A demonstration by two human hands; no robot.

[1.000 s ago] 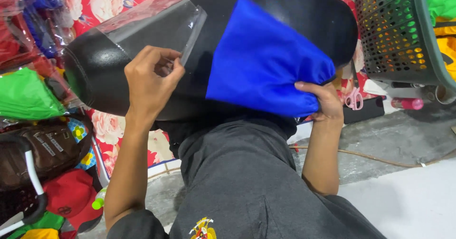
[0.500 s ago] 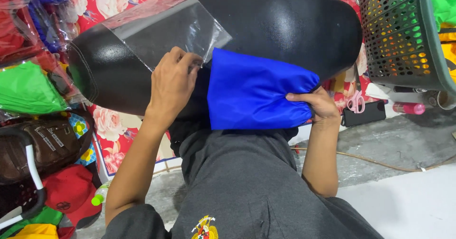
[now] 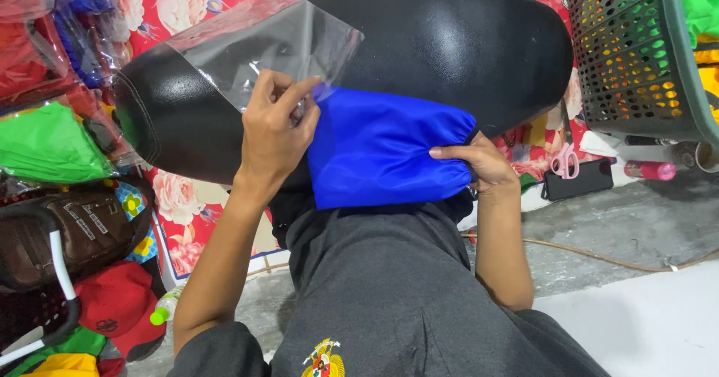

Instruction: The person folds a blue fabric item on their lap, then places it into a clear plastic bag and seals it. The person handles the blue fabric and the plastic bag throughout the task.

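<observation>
A folded blue cloth [image 3: 378, 146] lies on a black padded seat [image 3: 449, 40] in front of me. My left hand [image 3: 275, 126] pinches the open end of a clear plastic bag [image 3: 262, 47] against the cloth's left edge. On the cloth's gathered right end, my right hand [image 3: 479, 166] keeps a grip. The bag's far part lies flat across the seat's left half. My grey-clad knees [image 3: 374, 287] are below the cloth.
A green perforated basket [image 3: 636, 55] stands at the right. Pink scissors [image 3: 563, 160], a black phone [image 3: 578, 180] and a pink tube [image 3: 650, 170] lie on the floor beneath it. Bagged green and red cloths [image 3: 37, 141], a brown bag [image 3: 67, 231] and a red cap [image 3: 112, 302] crowd the left.
The blue cloth has been folded down flatter and pushed left. My left hand has moved right with the bag's mouth to the cloth's edge. The right hand stayed on the cloth's right end.
</observation>
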